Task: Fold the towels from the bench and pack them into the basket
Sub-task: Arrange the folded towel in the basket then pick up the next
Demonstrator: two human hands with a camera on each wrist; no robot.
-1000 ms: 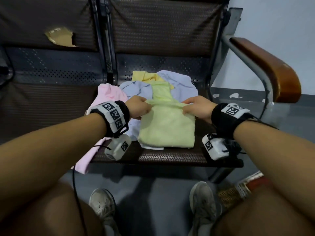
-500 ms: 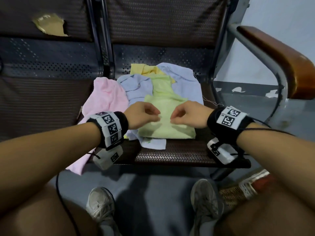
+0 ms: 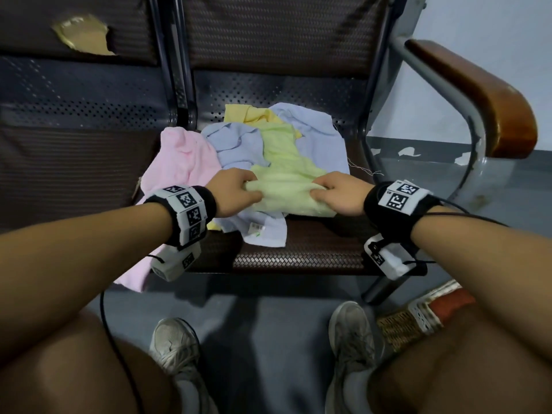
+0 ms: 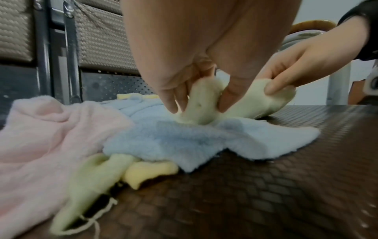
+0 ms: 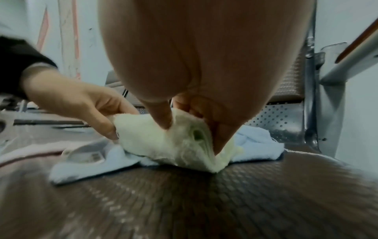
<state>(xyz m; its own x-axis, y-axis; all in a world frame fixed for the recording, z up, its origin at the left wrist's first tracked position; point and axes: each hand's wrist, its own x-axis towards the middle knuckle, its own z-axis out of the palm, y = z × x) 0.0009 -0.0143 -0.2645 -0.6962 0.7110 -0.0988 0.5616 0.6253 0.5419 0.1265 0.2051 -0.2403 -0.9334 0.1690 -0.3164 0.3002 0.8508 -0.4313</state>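
At centre frame, the left hand (image 3: 236,191) and right hand (image 3: 339,194) each pinched one end of the green towel (image 3: 283,186) on the surface (image 3: 313,249). Its long axis ran left-right between them; the basket (image 3: 418,321) sat lower right, nearer the right hand.

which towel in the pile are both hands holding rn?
The light green terry towel: left hand and right hand pinch its near corners; pink, blue and yellow towels lie untouched.
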